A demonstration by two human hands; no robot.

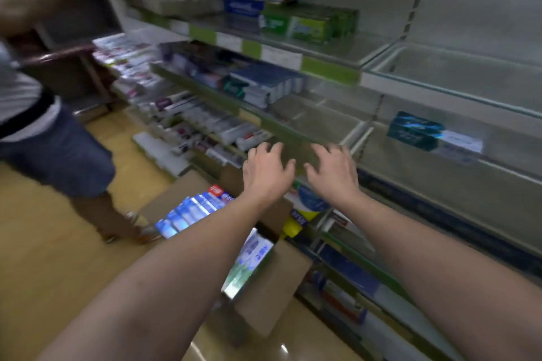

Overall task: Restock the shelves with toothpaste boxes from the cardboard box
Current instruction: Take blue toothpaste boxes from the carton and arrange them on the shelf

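Reaching forward with both hands, nothing held: left hand [268, 171] and right hand [333, 173] side by side, backs up, fingers loosely spread and a little curled, tips near the front lip of a shelf [293, 129]. Frame is motion-blurred; contact with the lip cannot be told.

Cardboard box [272, 299] sits on the floor below and behind the fingers, under the forearms, flaps open. Inside: a row of blue-and-white toothpaste boxes [190, 212] packed on edge to the left of the left wrist, and one green-and-white carton [249, 264] tilted up between the forearms.

Handling judgement: cartons look light, thin card, stiff along the length but easily crushed on the broad faces; glossy print, likely a bit slick. Best taken across the long narrow sides, several at once as a block, not by the end flaps.

Shelf bay just beyond the fingertips shows clear dividers and bare lanes; to its left, lanes are stocked. Up and right of the right fingers, a dark teal carton [416, 130] lies alone.

Another person [44, 126] stands to the left.
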